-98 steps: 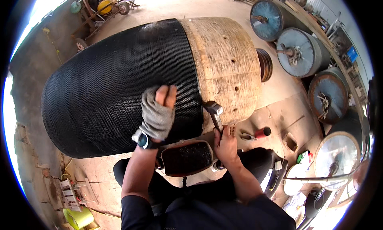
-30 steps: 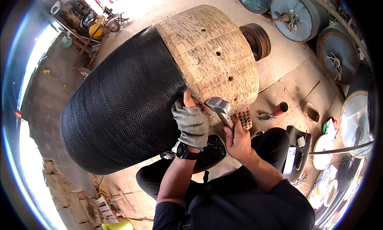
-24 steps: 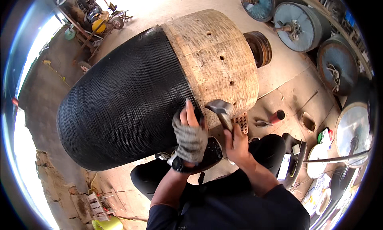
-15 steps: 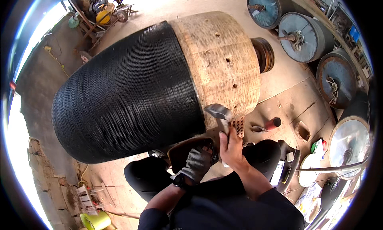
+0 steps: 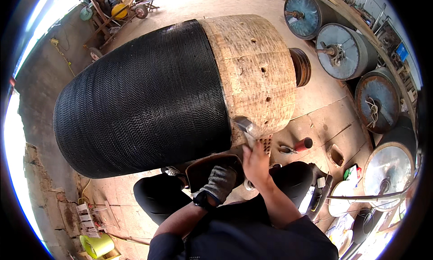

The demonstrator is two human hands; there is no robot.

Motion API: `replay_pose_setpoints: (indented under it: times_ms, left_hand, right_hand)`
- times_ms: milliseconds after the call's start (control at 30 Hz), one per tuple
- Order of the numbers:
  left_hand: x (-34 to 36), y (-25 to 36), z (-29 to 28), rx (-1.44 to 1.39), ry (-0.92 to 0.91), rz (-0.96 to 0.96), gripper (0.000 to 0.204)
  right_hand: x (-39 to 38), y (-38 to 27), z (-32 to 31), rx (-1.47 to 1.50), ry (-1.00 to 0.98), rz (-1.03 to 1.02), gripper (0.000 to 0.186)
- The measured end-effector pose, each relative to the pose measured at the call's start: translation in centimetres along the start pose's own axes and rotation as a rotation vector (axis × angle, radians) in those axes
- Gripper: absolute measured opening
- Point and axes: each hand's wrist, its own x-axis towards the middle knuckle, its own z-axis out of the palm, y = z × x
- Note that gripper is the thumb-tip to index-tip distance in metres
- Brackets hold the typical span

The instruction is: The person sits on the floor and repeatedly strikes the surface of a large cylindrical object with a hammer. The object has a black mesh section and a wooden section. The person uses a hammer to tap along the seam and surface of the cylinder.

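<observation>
A large drum stands before me, its left part covered in black ridged wrapping (image 5: 144, 98) and its right part bare, weathered wood (image 5: 252, 66) with a row of small holes. My right hand (image 5: 257, 163) is closed round a hammer (image 5: 246, 125), whose metal head is near the wood's lower edge by the end of the black wrapping. My left hand (image 5: 222, 179), in a grey glove, dips into a dark open container (image 5: 195, 172) between my knees. Its fingertips are hidden there, so what they hold cannot be made out.
A red can (image 5: 303, 144) lies on the floor right of the drum, with pliers (image 5: 287, 149) beside it. Several metal-ended rollers (image 5: 338, 52) line the right side. A wheelbarrow (image 5: 122, 10) stands far left, and a yellow-green roll (image 5: 97, 245) lies near left.
My left hand has moved from the container's right edge down into it. The hammer and right hand have shifted slightly left, and the view has turned a little.
</observation>
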Motion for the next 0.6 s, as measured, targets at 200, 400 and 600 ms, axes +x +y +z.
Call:
replay_pose_setpoints:
  times_ms: [200, 400, 600]
  left_hand:
    - [-0.4, -0.8, -1.3, -0.251, -0.032, 0.02, 0.026]
    - [-1.1, 0.1, 0.4, -0.408, 0.147, -0.191, 0.034]
    - [-0.3, -2.2, -4.2, -0.488, 0.273, -0.051, 0.02]
  right_hand:
    - [-1.5, 0.5, -0.7, 0.345, 0.221, -0.042, 0.017]
    - [0.3, 0.5, 0.9, 0.038, 0.099, -0.112, 0.023]
    - [0.6, 0.3, 1.0, -0.093, 0.118, -0.153, 0.022]
